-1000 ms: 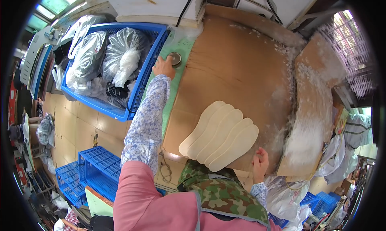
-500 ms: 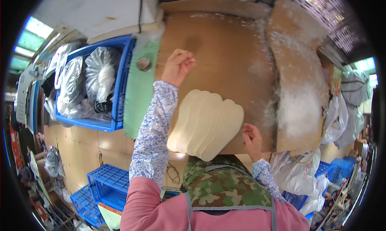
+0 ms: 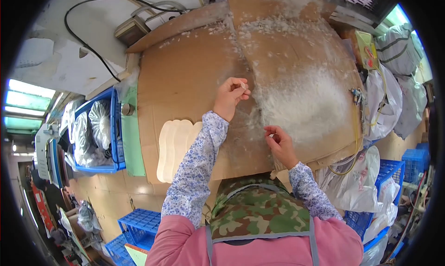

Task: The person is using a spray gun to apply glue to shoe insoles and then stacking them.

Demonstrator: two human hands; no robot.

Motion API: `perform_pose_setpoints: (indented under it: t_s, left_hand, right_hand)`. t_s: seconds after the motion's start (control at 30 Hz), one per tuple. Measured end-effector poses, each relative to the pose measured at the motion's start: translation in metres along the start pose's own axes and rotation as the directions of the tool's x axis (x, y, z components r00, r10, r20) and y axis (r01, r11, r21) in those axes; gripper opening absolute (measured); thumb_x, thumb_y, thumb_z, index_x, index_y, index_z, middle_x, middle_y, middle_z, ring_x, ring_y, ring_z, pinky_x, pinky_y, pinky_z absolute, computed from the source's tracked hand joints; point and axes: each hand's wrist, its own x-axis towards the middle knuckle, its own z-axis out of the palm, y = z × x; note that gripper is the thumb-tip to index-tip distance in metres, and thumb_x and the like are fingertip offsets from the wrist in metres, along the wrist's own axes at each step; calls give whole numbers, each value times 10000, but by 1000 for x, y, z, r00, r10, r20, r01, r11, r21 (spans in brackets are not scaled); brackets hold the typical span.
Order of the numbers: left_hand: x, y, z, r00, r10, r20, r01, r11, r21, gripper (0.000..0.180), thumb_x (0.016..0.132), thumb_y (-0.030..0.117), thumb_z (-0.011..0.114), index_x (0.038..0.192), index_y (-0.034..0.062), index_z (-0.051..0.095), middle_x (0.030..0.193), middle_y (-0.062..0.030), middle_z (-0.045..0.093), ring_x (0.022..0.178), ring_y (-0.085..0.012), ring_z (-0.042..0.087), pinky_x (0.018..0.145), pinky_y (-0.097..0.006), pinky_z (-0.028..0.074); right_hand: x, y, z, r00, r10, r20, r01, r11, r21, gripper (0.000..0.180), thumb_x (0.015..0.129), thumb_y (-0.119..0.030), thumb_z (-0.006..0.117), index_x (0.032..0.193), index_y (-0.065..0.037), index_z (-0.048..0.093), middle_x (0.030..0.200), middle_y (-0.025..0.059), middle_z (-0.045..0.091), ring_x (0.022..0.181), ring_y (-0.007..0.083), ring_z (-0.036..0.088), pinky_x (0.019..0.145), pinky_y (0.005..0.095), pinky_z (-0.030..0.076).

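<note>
My left hand (image 3: pixel 230 97) is raised over the brown cardboard worktop (image 3: pixel 185 76), fingers pinched on a small pale bit. My right hand (image 3: pixel 279 143) rests lower, near the front edge, fingers curled on a small white piece beside a wide patch of white fluffy fibre (image 3: pixel 303 101). A fanned stack of cream shoe insoles (image 3: pixel 174 148) lies on the cardboard to the left of my left forearm, apart from both hands.
A blue crate (image 3: pixel 99 131) with clear plastic bags stands at the left, a small metal cup (image 3: pixel 127 109) beside it. More blue crates (image 3: pixel 139 224) sit on the floor. White bags (image 3: pixel 357 182) hang at the right. A black cable (image 3: pixel 92 57) runs along the wall.
My left hand has pulled away from the metal cup by the crate and moved right to the fibre patch. My right hand left the insoles and rose toward the fibre.
</note>
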Motion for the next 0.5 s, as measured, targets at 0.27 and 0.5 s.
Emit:
perform_pose_setpoints:
  t_s: [0.27, 0.5]
  left_hand:
    - [-25, -9, 37, 999, -27, 41, 27, 1000, 6, 315, 873, -19, 472, 1185, -32, 508, 1168, -164, 573, 1017, -220, 598, 876, -301, 500]
    - [-48, -17, 36, 999, -28, 31, 31, 991, -127, 449, 802, -102, 402, 1240, -45, 478, 1204, -167, 554, 1118, -246, 544, 968, -323, 447]
  right_hand:
    - [8, 4, -3, 1000, -8, 16, 7, 997, 80, 240, 813, -13, 576, 1053, -29, 589, 841, -14, 583, 574, 26, 443, 513, 192, 380]
    - [68, -73, -19, 837, -518, -177, 446, 833, -326, 217, 777, -39, 639, 988, -88, 627, 828, 27, 601, 544, 97, 485, 499, 227, 402]
